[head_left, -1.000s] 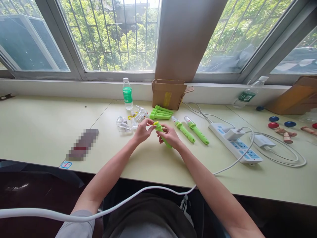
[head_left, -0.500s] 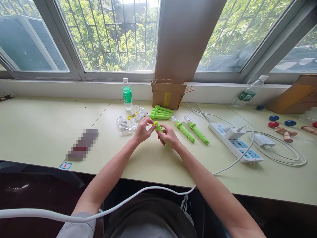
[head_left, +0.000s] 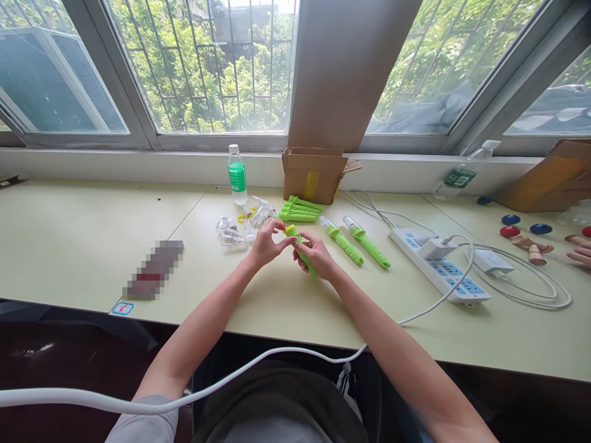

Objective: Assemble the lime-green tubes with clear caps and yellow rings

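My right hand (head_left: 315,253) is wrapped round a green ribbed plastic handle (head_left: 305,257), held tilted just above the table. My left hand (head_left: 266,242) pinches a small yellow piece (head_left: 290,230) at the handle's upper end, thumb and fingertips closed on it. Just left of my hands lie several clear plastic caps (head_left: 233,232). Beyond them rests a small pile of bare green handles (head_left: 298,210). Two finished green handles with clear tips (head_left: 367,241) lie side by side to the right.
A water bottle (head_left: 237,175) and an open cardboard box (head_left: 314,175) stand at the back by the window. A white power strip (head_left: 438,266) with cables lies to the right. Another person's fingers (head_left: 580,251) show at the far right edge near coloured round pieces.
My hands have stayed in place, working the yellow piece at the handle's end with small finger movements. Another person's fingers have come into view at the far right edge.
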The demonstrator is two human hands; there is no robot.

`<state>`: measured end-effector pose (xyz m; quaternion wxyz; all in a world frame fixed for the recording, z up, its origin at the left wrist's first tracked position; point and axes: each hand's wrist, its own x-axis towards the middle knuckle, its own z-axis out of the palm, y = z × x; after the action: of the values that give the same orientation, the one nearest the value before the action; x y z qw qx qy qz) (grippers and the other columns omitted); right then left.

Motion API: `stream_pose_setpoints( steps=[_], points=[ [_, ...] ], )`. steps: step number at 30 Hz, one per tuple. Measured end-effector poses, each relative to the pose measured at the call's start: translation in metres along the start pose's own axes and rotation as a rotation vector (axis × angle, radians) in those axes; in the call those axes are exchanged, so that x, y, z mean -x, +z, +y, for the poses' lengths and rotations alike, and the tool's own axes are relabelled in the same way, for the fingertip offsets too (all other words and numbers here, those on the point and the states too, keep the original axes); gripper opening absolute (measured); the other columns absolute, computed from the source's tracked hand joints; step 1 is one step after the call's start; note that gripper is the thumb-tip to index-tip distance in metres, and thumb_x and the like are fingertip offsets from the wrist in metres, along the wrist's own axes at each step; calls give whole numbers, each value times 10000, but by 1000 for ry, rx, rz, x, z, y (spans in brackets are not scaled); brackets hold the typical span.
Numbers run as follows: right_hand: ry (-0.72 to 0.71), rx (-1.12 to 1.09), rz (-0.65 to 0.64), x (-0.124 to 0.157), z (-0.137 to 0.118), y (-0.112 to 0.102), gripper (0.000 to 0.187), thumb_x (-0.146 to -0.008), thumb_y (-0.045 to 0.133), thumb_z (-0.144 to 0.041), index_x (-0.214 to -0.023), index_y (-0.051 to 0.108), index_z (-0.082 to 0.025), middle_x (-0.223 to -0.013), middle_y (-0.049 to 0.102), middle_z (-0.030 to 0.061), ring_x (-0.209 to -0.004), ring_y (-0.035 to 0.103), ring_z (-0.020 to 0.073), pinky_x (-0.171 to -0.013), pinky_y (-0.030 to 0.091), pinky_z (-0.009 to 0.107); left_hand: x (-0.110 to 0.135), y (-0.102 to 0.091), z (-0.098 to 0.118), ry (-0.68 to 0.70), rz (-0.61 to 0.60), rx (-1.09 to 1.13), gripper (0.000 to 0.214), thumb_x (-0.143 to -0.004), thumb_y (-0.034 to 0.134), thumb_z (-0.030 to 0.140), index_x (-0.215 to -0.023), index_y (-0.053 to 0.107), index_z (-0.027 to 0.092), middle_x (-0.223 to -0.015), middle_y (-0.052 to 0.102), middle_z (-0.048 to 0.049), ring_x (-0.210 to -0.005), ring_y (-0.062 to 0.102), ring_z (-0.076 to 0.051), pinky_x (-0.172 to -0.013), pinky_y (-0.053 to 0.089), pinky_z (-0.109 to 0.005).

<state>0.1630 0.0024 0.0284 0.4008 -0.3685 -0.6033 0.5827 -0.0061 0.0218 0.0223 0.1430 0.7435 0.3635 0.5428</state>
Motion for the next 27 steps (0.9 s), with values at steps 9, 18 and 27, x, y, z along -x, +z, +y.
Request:
stream_pose_setpoints(
  steps=[9, 18, 27],
  points=[
    [38, -64, -27, -1, 2, -2, 509, -737, 632, -535, -1105, 528, -200, -567, 585, -29, -329, 441, 88, -298, 325, 204, 1, 3, -4, 70, 49, -109, 277, -746, 681, 398, -846, 525, 192, -924, 540, -51, -883, 551, -164, -749, 517, -326],
    [51, -62, -33, -1, 1, -1, 484, -744, 627, -526, -1091, 522, -206, -564, 586, -33, -332, 440, 87, -308, 327, 205, 3, 5, -2, 61, 59, -144, 232, -776, 655, 363, -838, 508, 194, -846, 521, -30, -800, 518, -152, -728, 490, -310],
    [66, -72, -29, -1, 2, -1, 509, -738, 627, -536, -1110, 515, -209, -567, 590, -30, -335, 441, 88, -309, 329, 205, 3, 6, -3, 37, 68, -167, 243, -770, 659, 376, -848, 521, 193, -858, 527, -33, -796, 522, -153, -748, 484, -325]
  ],
)
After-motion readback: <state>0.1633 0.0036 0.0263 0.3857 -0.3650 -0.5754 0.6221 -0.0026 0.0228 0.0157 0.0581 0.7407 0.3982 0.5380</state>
